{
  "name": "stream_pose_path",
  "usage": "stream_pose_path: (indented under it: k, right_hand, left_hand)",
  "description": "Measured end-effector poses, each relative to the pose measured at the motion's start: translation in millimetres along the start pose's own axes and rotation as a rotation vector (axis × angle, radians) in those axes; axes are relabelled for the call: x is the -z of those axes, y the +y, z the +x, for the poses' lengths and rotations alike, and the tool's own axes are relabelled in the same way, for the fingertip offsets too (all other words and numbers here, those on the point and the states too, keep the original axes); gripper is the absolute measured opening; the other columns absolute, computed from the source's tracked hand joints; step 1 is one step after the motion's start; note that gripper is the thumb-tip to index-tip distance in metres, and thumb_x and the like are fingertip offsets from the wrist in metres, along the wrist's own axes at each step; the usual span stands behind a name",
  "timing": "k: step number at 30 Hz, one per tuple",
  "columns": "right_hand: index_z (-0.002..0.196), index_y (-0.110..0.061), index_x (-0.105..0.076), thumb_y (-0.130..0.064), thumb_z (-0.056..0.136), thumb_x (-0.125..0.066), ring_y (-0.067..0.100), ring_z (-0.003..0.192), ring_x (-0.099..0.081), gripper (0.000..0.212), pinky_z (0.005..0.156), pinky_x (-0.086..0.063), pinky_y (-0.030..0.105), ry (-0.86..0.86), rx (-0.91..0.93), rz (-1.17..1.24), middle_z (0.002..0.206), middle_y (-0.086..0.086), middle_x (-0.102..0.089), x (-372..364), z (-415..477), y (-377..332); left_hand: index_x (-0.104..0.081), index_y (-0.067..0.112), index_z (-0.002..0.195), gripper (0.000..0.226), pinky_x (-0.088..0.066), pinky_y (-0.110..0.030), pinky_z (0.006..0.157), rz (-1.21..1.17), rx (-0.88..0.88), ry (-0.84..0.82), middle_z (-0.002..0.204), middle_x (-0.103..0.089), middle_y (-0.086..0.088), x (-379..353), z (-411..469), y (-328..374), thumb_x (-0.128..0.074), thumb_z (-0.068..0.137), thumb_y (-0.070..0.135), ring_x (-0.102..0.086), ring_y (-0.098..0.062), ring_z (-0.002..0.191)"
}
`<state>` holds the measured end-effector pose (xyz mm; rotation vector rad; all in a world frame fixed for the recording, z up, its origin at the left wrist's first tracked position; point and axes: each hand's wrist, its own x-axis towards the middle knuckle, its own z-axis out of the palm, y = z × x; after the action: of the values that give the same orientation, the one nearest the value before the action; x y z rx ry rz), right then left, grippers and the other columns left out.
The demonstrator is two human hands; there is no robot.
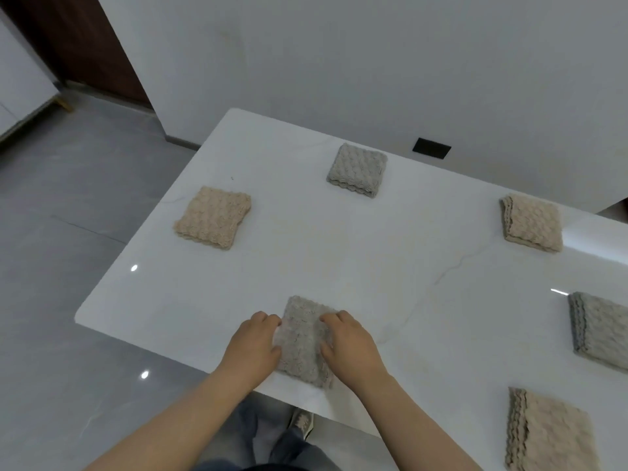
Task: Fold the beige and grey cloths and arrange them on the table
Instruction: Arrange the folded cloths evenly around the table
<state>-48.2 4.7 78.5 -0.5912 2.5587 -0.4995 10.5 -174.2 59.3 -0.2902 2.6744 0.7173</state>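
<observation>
A folded grey cloth (pixel 304 338) lies near the front edge of the white table (pixel 356 263). My left hand (pixel 255 345) grips its left side and my right hand (pixel 350 345) grips its right side, fingers curled onto the fabric. Several other folded cloths lie spread over the table: a beige cloth (pixel 213 217) at the far left, a grey cloth (pixel 358 169) at the back, a beige cloth (pixel 531 222) at the back right, a grey cloth (pixel 599 329) at the right edge, and a beige cloth (pixel 550 436) at the front right.
The table's left corner borders a grey tiled floor (pixel 68 232). A white wall (pixel 373 62) with a black socket (pixel 431 148) stands behind the table. My legs and a shoe (pixel 300 421) show under the front edge.
</observation>
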Motion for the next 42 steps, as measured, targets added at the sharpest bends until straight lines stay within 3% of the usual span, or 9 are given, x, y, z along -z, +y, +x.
stream_pose_path:
  k: [7, 10, 15, 26, 33, 42]
  right_hand:
    - [0.126, -0.013, -0.053, -0.013, 0.091, -0.042, 0.024, 0.105, -0.055, 0.037, 0.081, -0.044, 0.031, -0.094, 0.057, -0.186, 0.121, 0.007, -0.055, 5.0, 21.2, -39.2]
    - [0.120, -0.012, -0.055, -0.011, 0.089, -0.042, 0.024, 0.104, -0.056, 0.034, 0.068, -0.043, 0.026, -0.102, 0.059, -0.237, 0.119, 0.004, -0.055, -0.6, 34.7, -68.5]
    - [0.121, -0.011, -0.053, -0.006, 0.088, -0.042, 0.026, 0.105, -0.055, 0.035, 0.083, -0.049, 0.035, -0.120, 0.091, -0.245, 0.119, 0.008, -0.055, -31.4, 65.6, -143.8]
    - [0.125, -0.013, -0.053, -0.007, 0.087, -0.045, 0.026, 0.107, -0.056, 0.039, 0.084, -0.047, 0.032, -0.197, 0.104, -0.278, 0.120, 0.006, -0.054, -104.7, 117.9, -328.9]
    - [0.133, -0.016, -0.048, -0.010, 0.089, -0.045, 0.026, 0.111, -0.056, 0.045, 0.088, -0.047, 0.033, -0.247, 0.126, -0.315, 0.124, 0.006, -0.053, -115.2, 156.8, -377.6]
    - [0.126, -0.017, -0.054, -0.011, 0.088, -0.046, 0.022, 0.108, -0.058, 0.039, 0.088, -0.046, 0.026, -0.237, 0.108, -0.206, 0.122, 0.004, -0.057, -118.7, 235.5, -408.4]
  left_hand:
    - [-0.044, 0.019, 0.132, 0.040, -0.044, -0.029, 0.093, 0.036, 0.072, 0.011, 0.128, -0.048, -0.001, 27.1, -0.7, -32.4, -0.047, 0.092, 0.025, -0.049, -0.019, 0.111]
    - [-0.044, 0.019, 0.132, 0.040, -0.044, -0.027, 0.093, 0.020, 0.076, 0.022, 0.128, -0.048, 0.000, 43.6, -3.4, -57.5, -0.047, 0.092, 0.026, -0.049, -0.018, 0.111]
    - [-0.044, 0.019, 0.133, 0.041, -0.043, -0.027, 0.094, 0.023, 0.090, 0.042, 0.130, -0.047, 0.000, 84.6, -8.7, -120.3, -0.047, 0.093, 0.026, -0.048, -0.019, 0.114]
    - [-0.051, 0.013, 0.121, 0.033, -0.044, -0.035, 0.093, 0.099, 0.156, 0.001, 0.124, -0.050, -0.005, 181.1, -48.9, -301.4, -0.048, 0.089, 0.021, -0.049, -0.025, 0.113]
    - [-0.051, 0.012, 0.122, 0.035, -0.046, -0.035, 0.092, 0.042, 0.166, -0.040, 0.124, -0.051, -0.008, 207.7, -37.6, -354.9, -0.047, 0.088, 0.016, -0.051, -0.026, 0.112]
    - [-0.049, 0.015, 0.126, 0.037, -0.043, -0.031, 0.094, 0.055, 0.179, -0.033, 0.124, -0.050, -0.007, 263.3, 6.4, -399.9, -0.047, 0.089, 0.022, -0.050, -0.025, 0.113]
